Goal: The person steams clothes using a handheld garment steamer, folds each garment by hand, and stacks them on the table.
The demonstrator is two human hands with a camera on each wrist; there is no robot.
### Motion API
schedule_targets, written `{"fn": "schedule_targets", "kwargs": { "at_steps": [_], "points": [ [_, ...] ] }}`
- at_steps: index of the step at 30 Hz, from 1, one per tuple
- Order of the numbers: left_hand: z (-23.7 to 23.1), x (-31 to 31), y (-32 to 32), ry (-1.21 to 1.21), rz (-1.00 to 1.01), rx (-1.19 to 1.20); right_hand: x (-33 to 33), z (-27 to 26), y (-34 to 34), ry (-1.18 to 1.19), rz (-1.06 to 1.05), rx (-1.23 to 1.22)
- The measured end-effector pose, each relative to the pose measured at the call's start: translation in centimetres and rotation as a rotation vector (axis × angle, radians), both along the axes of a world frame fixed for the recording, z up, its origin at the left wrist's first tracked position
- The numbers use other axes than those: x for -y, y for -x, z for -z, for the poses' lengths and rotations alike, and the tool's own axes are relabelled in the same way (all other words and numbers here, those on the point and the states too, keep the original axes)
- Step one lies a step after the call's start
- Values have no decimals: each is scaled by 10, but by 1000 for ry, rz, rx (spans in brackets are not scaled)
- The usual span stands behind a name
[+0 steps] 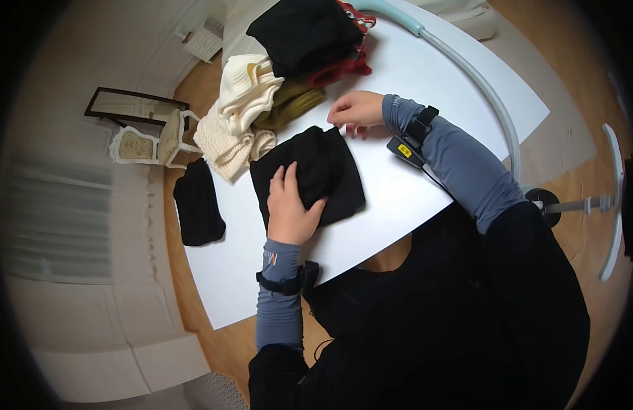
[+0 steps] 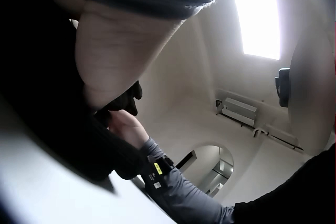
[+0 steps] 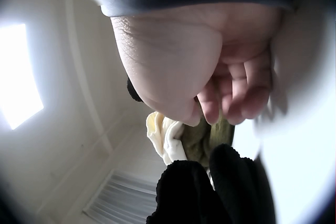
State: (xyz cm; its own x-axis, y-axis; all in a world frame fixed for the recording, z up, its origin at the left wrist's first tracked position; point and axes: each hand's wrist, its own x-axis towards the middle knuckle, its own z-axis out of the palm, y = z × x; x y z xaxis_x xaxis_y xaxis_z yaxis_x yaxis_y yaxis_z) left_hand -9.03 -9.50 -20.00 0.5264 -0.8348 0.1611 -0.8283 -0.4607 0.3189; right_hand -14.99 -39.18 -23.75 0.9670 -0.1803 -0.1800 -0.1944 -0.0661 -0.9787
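A folded black garment (image 1: pixel 342 179) lies on the white table in front of the person. The left hand (image 1: pixel 290 210) rests on its near left part with fingers spread over the cloth. Beside the garment's far right corner is the right hand (image 1: pixel 359 111), its fingers loosely bent. In the right wrist view, the right hand (image 3: pixel 205 71) has nothing in its fingers, and folded edges of the black garment (image 3: pixel 184 195) stand just beyond the fingertips. The left wrist view shows the heel of the left hand (image 2: pixel 118 50) over the black cloth (image 2: pixel 47 103).
Cream knitwear (image 1: pixel 244 96) and an olive garment (image 1: pixel 289 106) lie beyond the black one. A black garment (image 1: pixel 303 34) sits on red patterned cloth (image 1: pixel 340 70) at the back. Another black bundle (image 1: pixel 197 205) lies at the table's left edge. A pale curved tube (image 1: pixel 477 75) runs along the right.
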Motion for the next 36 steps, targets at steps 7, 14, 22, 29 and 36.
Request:
{"fn": "schedule_targets", "kwargs": {
  "at_steps": [7, 14, 22, 29, 36],
  "points": [
    [2, -4, -12, 79, 26, 62, -3, -8, 5, 242, -237, -9],
    [-21, -47, -28, 971, -317, -811, -11, -2, 4, 318, -245, 59],
    [2, -161, -34, 1032, -526, -881, 3, -2, 3, 335, -169, 156],
    [37, -215, -42, 985, -847, -795, 17, 7, -4, 235, -20, 97],
    [19, -200, -46, 817, -711, -726, 17, 5, -1, 120, -225, 72]
  ]
}}
